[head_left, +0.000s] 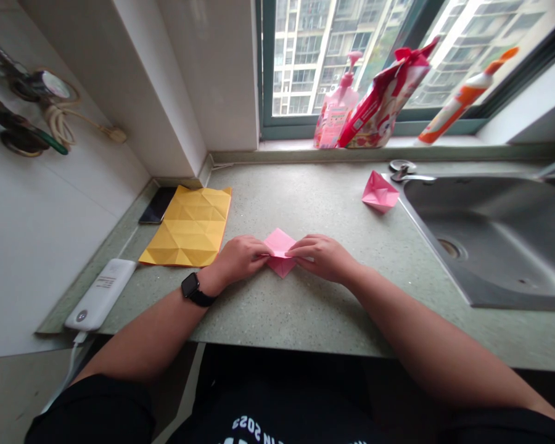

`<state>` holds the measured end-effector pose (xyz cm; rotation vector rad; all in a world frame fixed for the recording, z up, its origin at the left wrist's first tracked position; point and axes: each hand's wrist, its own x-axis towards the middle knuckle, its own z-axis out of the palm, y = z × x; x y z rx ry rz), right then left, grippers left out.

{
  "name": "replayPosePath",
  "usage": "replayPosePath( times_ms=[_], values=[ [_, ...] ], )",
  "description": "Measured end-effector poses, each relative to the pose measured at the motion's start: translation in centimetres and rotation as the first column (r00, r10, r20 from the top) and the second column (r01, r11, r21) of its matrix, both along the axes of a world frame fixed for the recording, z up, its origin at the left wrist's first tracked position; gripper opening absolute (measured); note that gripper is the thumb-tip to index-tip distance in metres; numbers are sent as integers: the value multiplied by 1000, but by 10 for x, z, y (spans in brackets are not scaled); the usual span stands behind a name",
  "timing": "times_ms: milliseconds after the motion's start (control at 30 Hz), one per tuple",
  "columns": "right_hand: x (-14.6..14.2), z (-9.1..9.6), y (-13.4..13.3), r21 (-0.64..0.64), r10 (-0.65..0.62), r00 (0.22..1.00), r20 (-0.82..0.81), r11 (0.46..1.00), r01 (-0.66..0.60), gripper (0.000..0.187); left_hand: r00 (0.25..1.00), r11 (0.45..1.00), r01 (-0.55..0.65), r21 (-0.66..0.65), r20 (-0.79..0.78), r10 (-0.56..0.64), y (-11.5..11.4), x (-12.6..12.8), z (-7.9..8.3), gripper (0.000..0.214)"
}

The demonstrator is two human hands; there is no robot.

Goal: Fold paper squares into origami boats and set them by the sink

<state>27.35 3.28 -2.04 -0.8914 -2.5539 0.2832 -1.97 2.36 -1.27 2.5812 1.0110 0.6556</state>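
Observation:
A small pink folded paper (280, 244) lies on the grey-green countertop (305, 308) near its front edge. My left hand (238, 258), with a black watch on its wrist, pinches the paper's left side with curled fingers. My right hand (322, 256) presses its fingers together on the paper's right side. Both hands rest on the counter. A second folded pink paper shape (379, 192) sits farther back, beside the sink.
A creased yellow sheet (189, 227) lies to the left, partly over a dark phone (156, 205). A white power bank (100, 294) sits at the left edge. A steel sink (494, 240) fills the right. Bottles and a red pouch (383, 102) stand on the windowsill.

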Motion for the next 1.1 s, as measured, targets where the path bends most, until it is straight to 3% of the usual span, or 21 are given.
replayPosePath(
  times_ms=[467, 800, 1100],
  values=[
    [3, 7, -3, -46, 41, 999, -7, 998, -41, 21, 999, 997, -35, -63, -24, 33, -5, 3, 12, 12],
    [-10, -7, 5, -104, -175, 984, -17, 980, 172, 18, 986, 979, -165, -116, -4, 166, -3, 11, 9, 17],
    [-15, -16, 8, -47, -315, 948, -40, 948, 313, 18, 970, 972, -234, 15, -57, 235, 5, 16, -2, 20]
  ],
)
